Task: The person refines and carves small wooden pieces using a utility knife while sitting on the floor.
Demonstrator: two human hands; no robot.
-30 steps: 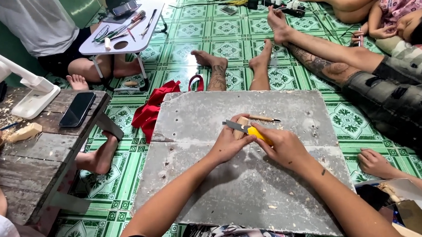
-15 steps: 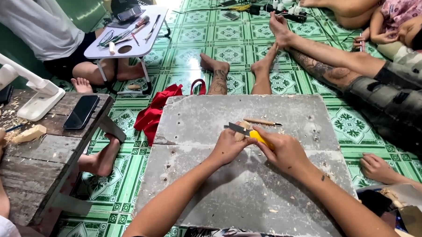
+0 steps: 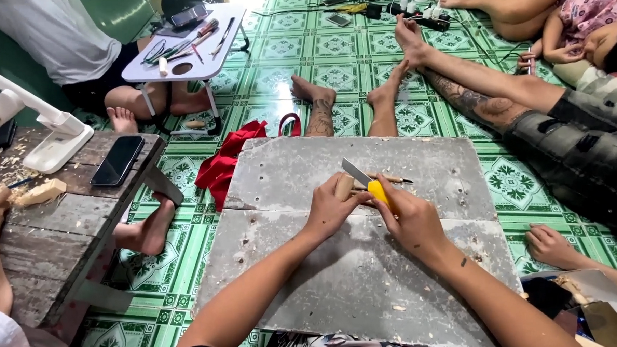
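Dark phone screen (image 3: pixel 117 160) flat on wooden bench; another, possibly phone (image 3: pixel 189 15), on white table.

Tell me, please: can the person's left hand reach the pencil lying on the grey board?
Probably yes. The pencil lies just beyond the left hand on the grey board, nothing between, but that hand already holds a wood piece.

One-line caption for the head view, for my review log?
Left hand grips a small wood piece while right hand works a yellow-handled knife over a grey board.

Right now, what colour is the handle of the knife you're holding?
Bright yellow. The knife handle shows best in the head view, gripped by the right hand.
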